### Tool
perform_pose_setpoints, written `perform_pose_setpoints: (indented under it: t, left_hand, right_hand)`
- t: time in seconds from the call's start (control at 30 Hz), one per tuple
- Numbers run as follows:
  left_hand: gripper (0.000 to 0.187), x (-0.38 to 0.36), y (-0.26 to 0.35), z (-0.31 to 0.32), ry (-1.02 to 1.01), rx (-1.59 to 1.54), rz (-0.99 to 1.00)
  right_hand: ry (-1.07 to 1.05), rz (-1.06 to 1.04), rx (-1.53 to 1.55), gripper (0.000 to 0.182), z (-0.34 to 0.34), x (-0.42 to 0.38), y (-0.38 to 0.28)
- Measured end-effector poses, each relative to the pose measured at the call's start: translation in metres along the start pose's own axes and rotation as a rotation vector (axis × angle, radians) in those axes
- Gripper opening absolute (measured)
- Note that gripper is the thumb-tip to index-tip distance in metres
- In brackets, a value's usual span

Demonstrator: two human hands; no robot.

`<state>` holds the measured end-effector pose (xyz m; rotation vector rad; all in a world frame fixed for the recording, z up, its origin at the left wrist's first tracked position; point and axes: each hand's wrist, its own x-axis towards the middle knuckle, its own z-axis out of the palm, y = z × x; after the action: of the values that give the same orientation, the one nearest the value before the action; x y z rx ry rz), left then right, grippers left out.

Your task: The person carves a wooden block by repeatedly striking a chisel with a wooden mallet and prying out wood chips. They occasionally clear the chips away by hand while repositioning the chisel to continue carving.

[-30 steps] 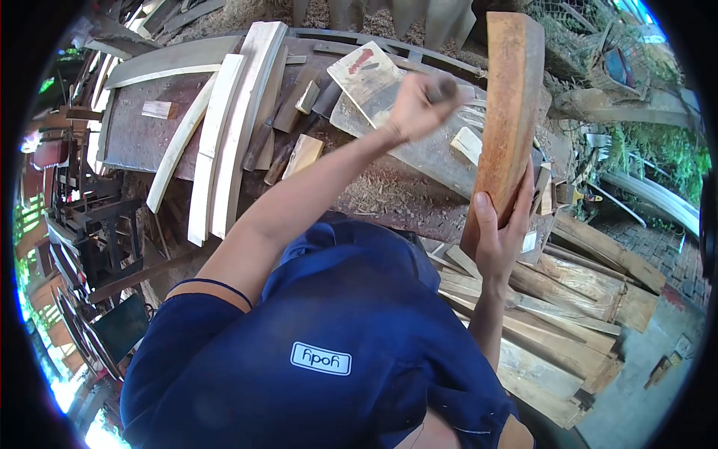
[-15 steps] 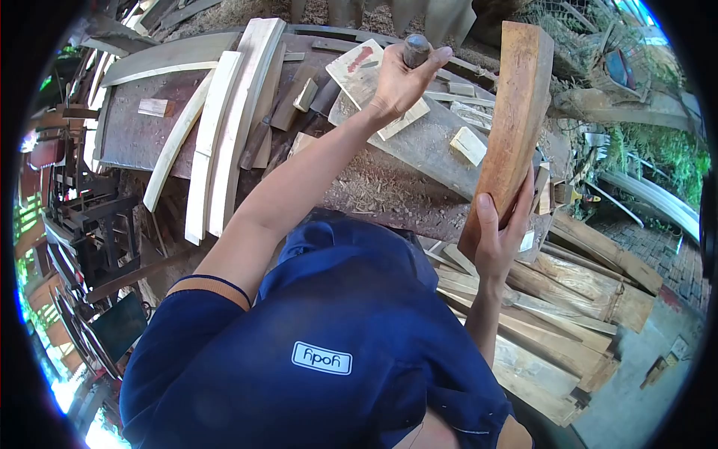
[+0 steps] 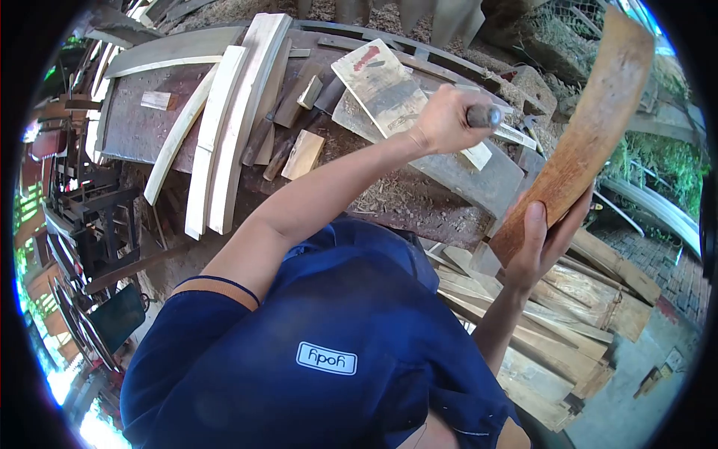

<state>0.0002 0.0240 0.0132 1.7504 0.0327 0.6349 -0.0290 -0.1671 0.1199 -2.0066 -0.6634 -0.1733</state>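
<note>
My left hand [image 3: 449, 123] is closed around a dark rounded tool handle [image 3: 485, 116] whose end points up at the camera; the rest of the tool is hidden. At the right, my right hand [image 3: 544, 238] grips the lower end of a thick curved brown wooden piece [image 3: 580, 138]. The piece slants up and away to the right, raised toward the camera. Under and behind my left hand lies a pale board [image 3: 385, 90] with a red mark, on top of a wider grey board [image 3: 479, 179].
Long pale curved strips [image 3: 250, 112] lie across the left of the worktable [image 3: 142, 135]. Small blocks [image 3: 304, 154] and shavings are scattered on it. A hammer [image 3: 531, 131] lies near the right end. Stacked planks [image 3: 583, 292] fill the lower right.
My left hand has moved right and nearer with the handle. My right hand has moved right, and the curved piece now leans further right with its broad face showing.
</note>
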Motion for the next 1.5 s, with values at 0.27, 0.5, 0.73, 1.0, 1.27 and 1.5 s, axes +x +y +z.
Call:
perform_pose_setpoints:
  t: [0.27,0.5,0.73,1.0,1.27,1.5]
  left_hand:
    - [0.018,-0.014,-0.004,0.013,-0.122,0.143,0.067]
    - [0.019,-0.019,-0.002,0.014,-0.126,0.139,0.085]
    - [0.019,-0.015,-0.003,0.012,-0.113,0.104,0.084]
    - [0.020,-0.015,-0.003,0.007,-0.098,0.121,0.076]
    - [0.018,-0.016,-0.001,0.009,-0.103,0.098,0.049]
    - [0.018,-0.012,-0.008,0.014,-0.108,0.159,0.039]
  right_hand:
    - [0.016,0.201,0.082,0.079,0.006,-0.012,0.007]
    - [-0.015,0.237,0.148,0.081,0.010,-0.013,0.006]
    - [-0.046,0.248,0.143,0.083,0.011,-0.018,0.004]
    - [-0.038,0.206,0.117,0.082,0.011,-0.017,0.000]
    - [-0.041,0.202,0.121,0.081,0.010,-0.012,0.002]
    - [-0.048,0.047,0.153,0.076,0.005,0.010,-0.024]
